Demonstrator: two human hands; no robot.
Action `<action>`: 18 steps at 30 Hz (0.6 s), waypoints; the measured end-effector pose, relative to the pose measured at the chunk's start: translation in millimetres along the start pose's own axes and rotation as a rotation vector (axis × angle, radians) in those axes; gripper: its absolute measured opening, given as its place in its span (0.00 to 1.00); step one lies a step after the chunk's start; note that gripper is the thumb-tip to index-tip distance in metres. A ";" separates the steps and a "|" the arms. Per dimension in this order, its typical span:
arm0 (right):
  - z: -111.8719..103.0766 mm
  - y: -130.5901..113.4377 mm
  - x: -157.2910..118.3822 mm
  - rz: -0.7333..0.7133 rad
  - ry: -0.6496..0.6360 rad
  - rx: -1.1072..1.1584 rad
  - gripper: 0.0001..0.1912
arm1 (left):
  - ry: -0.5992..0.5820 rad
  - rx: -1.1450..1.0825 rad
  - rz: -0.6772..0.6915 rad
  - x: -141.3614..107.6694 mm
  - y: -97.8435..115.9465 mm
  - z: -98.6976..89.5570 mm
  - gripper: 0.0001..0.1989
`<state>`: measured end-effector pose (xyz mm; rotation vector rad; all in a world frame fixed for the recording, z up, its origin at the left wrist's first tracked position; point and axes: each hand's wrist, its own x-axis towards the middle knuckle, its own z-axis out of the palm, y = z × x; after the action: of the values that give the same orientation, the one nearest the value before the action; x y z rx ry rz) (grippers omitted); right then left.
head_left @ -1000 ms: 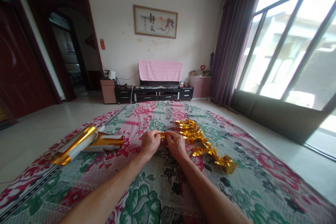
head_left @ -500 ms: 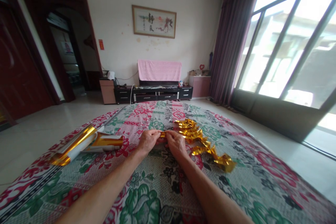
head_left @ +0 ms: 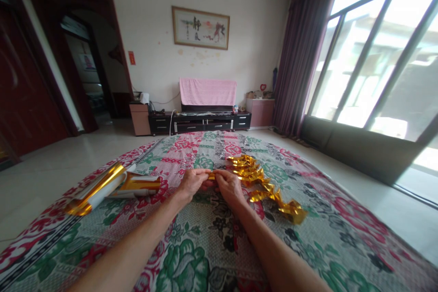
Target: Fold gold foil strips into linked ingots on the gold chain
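Observation:
Between my two hands is a small piece of gold foil paper (head_left: 212,176), pinched at both ends and mostly covered by the fingers. My left hand (head_left: 194,185) is closed on its left end, thumb and forefinger on top. On the other end my right hand (head_left: 228,185) is closed the same way. Just right of my right hand lie several folded gold foil pieces (head_left: 267,189), spread in a crooked line toward me. To the left rest curled sheets of gold foil paper (head_left: 99,189) with white backs.
A flower-patterned cloth (head_left: 185,260) covers the broad surface under my hands. Past its far edge stand a low black cabinet (head_left: 205,125) and a pink cloth (head_left: 208,91) draped over something. Windows (head_left: 376,64) are on the right, a doorway (head_left: 85,68) on the left.
Both hands have shifted only very slightly, with the fingers moving a little on the gold foil piece. Everything else lies as before.

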<state>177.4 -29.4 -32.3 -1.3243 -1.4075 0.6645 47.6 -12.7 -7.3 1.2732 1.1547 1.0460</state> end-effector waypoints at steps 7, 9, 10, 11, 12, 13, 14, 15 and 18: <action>-0.8 3.3 3.8 0.046 -0.049 -0.005 0.18 | -0.062 0.012 -0.076 1.7 -0.4 -3.9 0.13; -2.0 2.2 4.3 0.049 -0.081 0.019 0.18 | -0.081 0.023 -0.090 1.5 0.9 -5.2 0.12; -2.7 1.6 4.4 0.046 -0.096 0.029 0.18 | -0.086 0.028 -0.095 1.4 1.5 -5.8 0.12; -3.3 1.0 4.4 0.040 -0.110 0.040 0.17 | -0.090 0.031 -0.101 1.2 2.2 -6.3 0.11; -3.8 0.8 4.4 0.036 -0.123 0.051 0.17 | -0.091 0.032 -0.109 1.1 3.0 -6.7 0.11; -4.2 0.8 4.5 0.034 -0.134 0.062 0.17 | -0.094 0.031 -0.117 0.9 3.6 -7.0 0.11; -4.3 1.3 4.6 0.035 -0.144 0.072 0.17 | -0.098 0.032 -0.125 0.7 4.3 -7.1 0.11; -4.3 2.0 4.8 0.038 -0.151 0.078 0.17 | -0.101 0.032 -0.130 0.5 4.9 -6.9 0.11; -3.4 5.3 5.8 0.050 -0.139 0.081 0.16 | -0.084 0.044 -0.124 -0.1 5.8 -5.2 0.10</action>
<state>183.3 -23.6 -34.3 -1.2731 -1.4458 0.8527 42.7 -11.8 -1.2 1.2510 1.1824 0.8729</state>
